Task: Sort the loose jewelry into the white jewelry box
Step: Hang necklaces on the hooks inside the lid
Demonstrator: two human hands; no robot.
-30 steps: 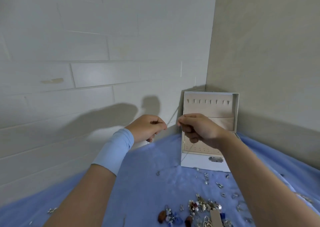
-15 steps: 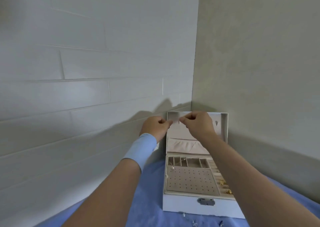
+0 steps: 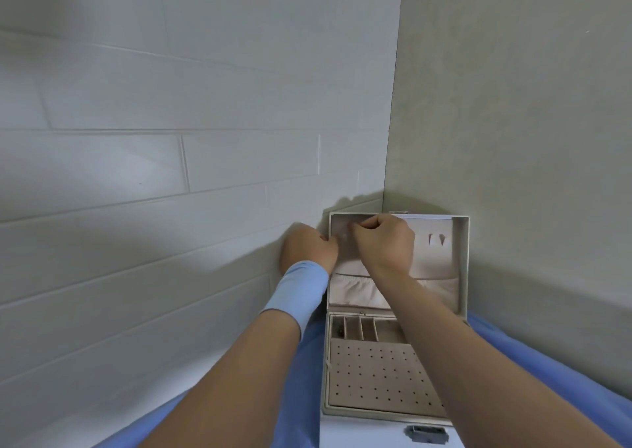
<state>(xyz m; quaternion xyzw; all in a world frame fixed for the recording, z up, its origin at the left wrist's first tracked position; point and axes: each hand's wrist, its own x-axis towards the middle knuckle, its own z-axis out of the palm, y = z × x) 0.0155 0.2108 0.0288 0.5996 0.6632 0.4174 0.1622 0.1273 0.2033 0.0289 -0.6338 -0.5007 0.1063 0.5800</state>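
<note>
The person's left hand [image 3: 309, 247] and right hand [image 3: 383, 242] are bare, and so is each forearm as far as I can see. The left wrist wears a wide pale blue band [image 3: 297, 292], smooth, snug and plain, with a straight edge toward the elbow. It may be a stretch cuff or a wrap; the softness of the view won't settle it.

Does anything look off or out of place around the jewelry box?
Nothing stands out: the white jewelry box sits open, its lid upright, with the left hand and right hand up at the lid's lining.
</note>
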